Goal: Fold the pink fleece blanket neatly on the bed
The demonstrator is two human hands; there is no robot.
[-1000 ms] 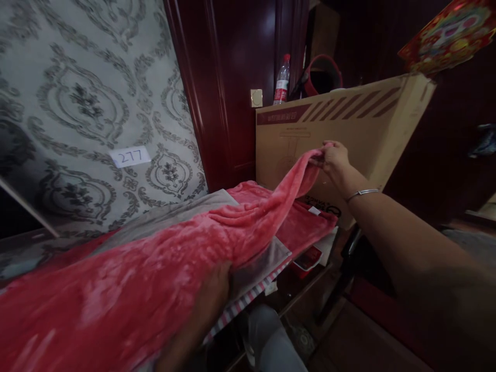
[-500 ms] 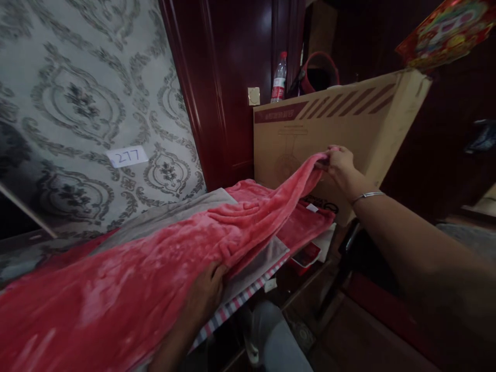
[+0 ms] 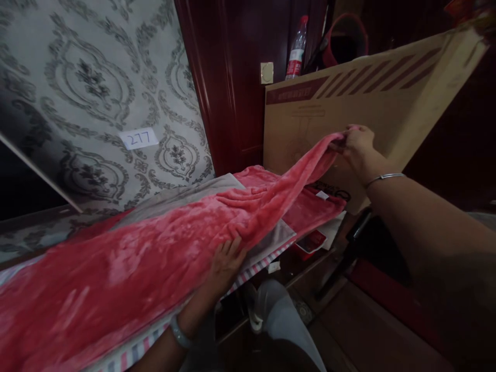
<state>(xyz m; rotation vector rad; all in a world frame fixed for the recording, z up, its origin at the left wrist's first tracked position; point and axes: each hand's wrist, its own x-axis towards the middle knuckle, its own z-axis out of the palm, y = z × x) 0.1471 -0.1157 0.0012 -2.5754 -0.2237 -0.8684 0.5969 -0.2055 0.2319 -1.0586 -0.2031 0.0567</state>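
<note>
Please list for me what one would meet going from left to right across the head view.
Card reading 277, left hand, wall switch, red-capped bottle, right hand, bangle on the right wrist.

Layout about the box [image 3: 329,113]: blanket [image 3: 155,253] in front, extending left; wall [image 3: 91,82] and number card [image 3: 138,138] at left; bottle [image 3: 295,56] at its top edge; right hand [image 3: 359,147] before its face; left hand [image 3: 227,266] in front, leftward.

A striped-cloth surface [image 3: 135,353] under a red plush blanket [image 3: 155,253] and grey fabric [image 3: 271,243].
</note>
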